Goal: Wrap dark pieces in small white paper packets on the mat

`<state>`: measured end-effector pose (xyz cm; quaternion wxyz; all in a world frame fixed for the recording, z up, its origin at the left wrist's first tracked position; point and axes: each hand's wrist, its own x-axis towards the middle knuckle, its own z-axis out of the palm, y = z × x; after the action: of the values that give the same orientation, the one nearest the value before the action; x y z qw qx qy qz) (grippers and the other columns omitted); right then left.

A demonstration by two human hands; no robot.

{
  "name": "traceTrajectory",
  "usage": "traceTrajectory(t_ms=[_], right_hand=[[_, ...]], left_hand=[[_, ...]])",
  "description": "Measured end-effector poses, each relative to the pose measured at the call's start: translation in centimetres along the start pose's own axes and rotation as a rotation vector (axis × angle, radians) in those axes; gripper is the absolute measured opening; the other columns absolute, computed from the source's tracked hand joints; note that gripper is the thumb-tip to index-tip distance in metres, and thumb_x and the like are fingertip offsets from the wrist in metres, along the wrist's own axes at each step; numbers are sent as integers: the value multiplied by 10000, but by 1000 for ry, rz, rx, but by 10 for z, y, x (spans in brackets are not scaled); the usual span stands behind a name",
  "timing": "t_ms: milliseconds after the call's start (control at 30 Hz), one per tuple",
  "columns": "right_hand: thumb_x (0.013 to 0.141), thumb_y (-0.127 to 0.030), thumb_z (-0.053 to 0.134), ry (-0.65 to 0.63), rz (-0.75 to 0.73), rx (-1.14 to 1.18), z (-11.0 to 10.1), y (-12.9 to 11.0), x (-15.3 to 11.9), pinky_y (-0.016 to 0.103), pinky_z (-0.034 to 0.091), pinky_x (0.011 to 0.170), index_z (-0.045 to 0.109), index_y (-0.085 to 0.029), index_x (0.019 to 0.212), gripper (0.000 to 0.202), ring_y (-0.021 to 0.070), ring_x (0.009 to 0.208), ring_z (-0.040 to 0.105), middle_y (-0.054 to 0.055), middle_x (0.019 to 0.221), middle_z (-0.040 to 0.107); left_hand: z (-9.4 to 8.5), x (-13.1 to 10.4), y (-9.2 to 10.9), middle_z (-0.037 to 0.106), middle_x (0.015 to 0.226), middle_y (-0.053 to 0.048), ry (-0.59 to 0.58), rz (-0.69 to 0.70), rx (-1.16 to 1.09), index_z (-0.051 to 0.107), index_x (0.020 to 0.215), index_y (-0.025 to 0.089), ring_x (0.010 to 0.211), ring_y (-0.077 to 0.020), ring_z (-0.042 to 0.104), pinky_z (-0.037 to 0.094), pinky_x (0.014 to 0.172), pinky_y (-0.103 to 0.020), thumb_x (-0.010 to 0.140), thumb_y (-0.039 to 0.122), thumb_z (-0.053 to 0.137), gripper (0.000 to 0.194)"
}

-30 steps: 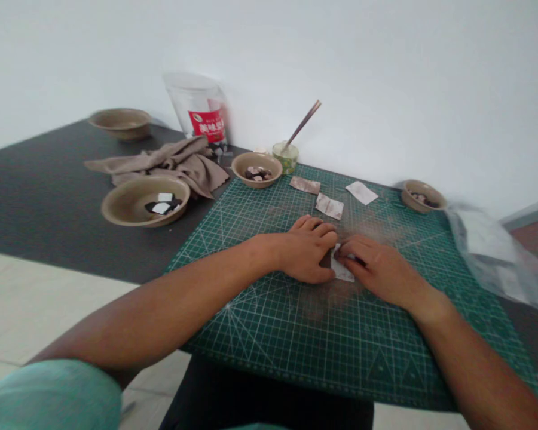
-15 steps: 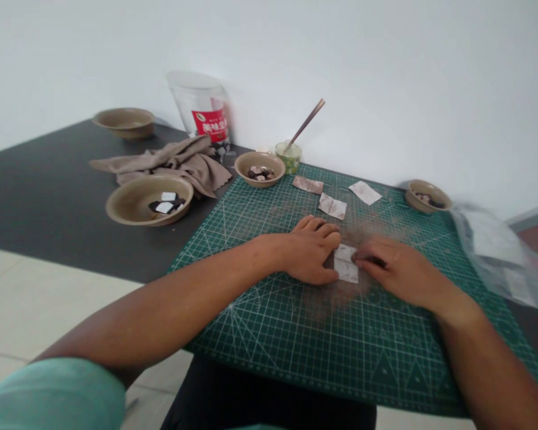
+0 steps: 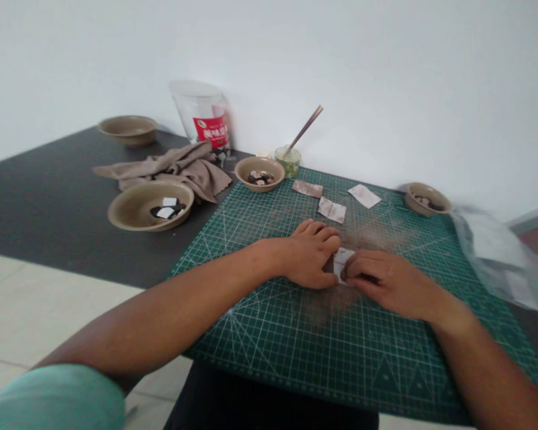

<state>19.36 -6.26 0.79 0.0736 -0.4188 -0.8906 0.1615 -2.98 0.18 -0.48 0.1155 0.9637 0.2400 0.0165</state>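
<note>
A small pale sheet with brownish smudges (image 3: 341,258) lies on the green cutting mat (image 3: 269,334). My left hand (image 3: 311,254) rests flat at its left edge, fingers spread and thumb on the near side. Over the sheet's right part is my right hand (image 3: 376,275), its fingertips pinched together against the surface; whatever they hold is hidden. Reddish-brown dust marks the mat around both hands. Beyond them lie a brown-stained sheet (image 3: 307,189), a smudged white sheet (image 3: 332,209) and a cleaner white one (image 3: 364,196).
Bowls with small dark and light pieces stand at left (image 3: 150,206), back (image 3: 260,174) and right (image 3: 427,199). A cloth (image 3: 174,170), an upper-left bowl (image 3: 129,129), a clear tub (image 3: 201,113), a green cup with sticks (image 3: 288,162) and a plastic bag (image 3: 497,257) surround the mat.
My right hand has moved left over the sheet, covering more of its right side. My left hand keeps its place on the mat. The view has tilted slightly.
</note>
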Motion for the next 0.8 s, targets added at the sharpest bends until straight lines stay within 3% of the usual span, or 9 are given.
traceTrajectory(t_ms=[133, 233, 333, 400, 500, 567, 700, 800], right_hand=[[977, -206, 532, 148, 108, -78, 4, 4, 6, 359, 473, 802, 663, -196, 949, 134, 219, 894, 638, 66, 961, 690], [971, -234, 559, 97, 128, -69, 1, 8, 1, 347, 471, 758, 664, -204, 904, 127, 206, 841, 628, 50, 907, 681], [979, -233, 558, 14, 16, -2, 2, 3, 0, 339, 473, 787, 666, -217, 921, 124, 193, 862, 631, 34, 917, 693], [985, -222, 545, 48, -3, -9, 5, 0, 3, 351, 473, 825, 663, -214, 961, 120, 202, 909, 633, 43, 958, 697], [985, -224, 540, 148, 95, -69, 6, 1, 6, 359, 475, 808, 652, -203, 946, 121, 214, 905, 626, 60, 961, 685], [983, -236, 545, 136, 133, -79, 4, 4, 3, 353, 475, 776, 645, -206, 912, 127, 209, 859, 621, 56, 925, 675], [995, -218, 515, 24, 46, -36, 3, 2, 2, 350, 478, 785, 651, -217, 931, 150, 203, 867, 624, 50, 931, 674], [995, -201, 502, 115, 83, -76, 5, 0, 5, 362, 478, 812, 648, -202, 962, 150, 214, 902, 626, 67, 974, 676]], left_hand=[[1, 0, 0, 364, 1562, -166, 7, -20, -4, 494, 1251, 154, 1443, -375, 298, 164, 1199, -536, 885, 554, 530, 543], [1, -1, 1, 356, 1569, -162, 6, -27, -8, 489, 1261, 158, 1452, -373, 281, 168, 1198, -531, 885, 560, 531, 552], [1, 0, 1, 366, 1565, -156, 9, -12, -3, 486, 1270, 159, 1441, -374, 297, 187, 1190, -524, 889, 585, 516, 573], [2, 0, 0, 377, 1558, -160, 14, -5, 12, 477, 1284, 156, 1425, -371, 317, 202, 1179, -524, 892, 593, 504, 588], [3, 1, 0, 381, 1554, -166, 12, -17, 26, 471, 1290, 153, 1417, -372, 321, 213, 1169, -529, 886, 585, 514, 592], [2, 0, 0, 371, 1561, -167, 4, -19, 22, 476, 1284, 151, 1422, -374, 315, 208, 1172, -530, 886, 579, 519, 586], [-1, -1, 1, 367, 1566, -161, 2, -6, 14, 494, 1269, 148, 1436, -371, 307, 200, 1187, -509, 893, 572, 512, 567], [-1, -1, 2, 383, 1557, -159, 19, -12, 28, 485, 1285, 150, 1422, -369, 325, 210, 1183, -505, 888, 562, 519, 574]])
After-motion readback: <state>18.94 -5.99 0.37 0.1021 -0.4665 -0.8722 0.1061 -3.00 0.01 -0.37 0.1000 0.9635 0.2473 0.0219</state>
